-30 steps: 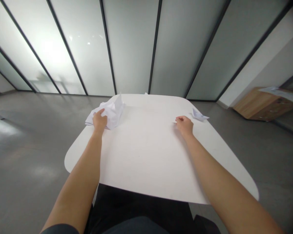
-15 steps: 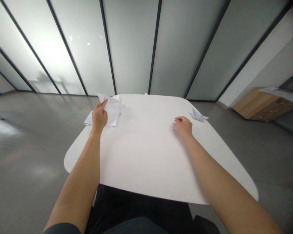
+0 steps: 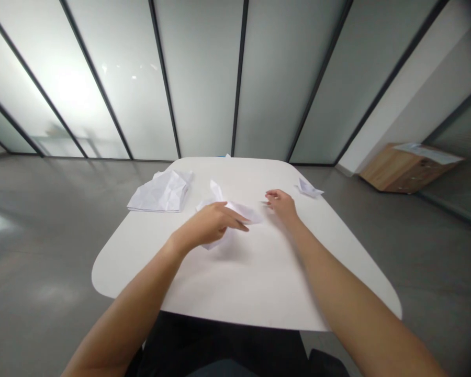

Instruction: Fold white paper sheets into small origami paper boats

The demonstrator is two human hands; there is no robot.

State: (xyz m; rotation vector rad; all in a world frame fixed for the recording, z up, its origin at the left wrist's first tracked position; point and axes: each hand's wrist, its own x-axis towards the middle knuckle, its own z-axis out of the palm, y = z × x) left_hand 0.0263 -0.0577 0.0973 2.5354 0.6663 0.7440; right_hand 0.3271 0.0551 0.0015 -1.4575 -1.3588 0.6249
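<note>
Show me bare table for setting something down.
The widest bare stretch of table runs along the near edge, in front of both hands. A narrower strip lies along the far edge, behind the folded paper. Crowded: the middle, where the left hand covers that paper beside the right hand, between the crumpled paper and paper boat.

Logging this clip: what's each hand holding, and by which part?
The left hand covers the middle of a folded white paper; a grip cannot be told. The right hand has a small white paper scrap at its fingertips, hold unclear.
</note>
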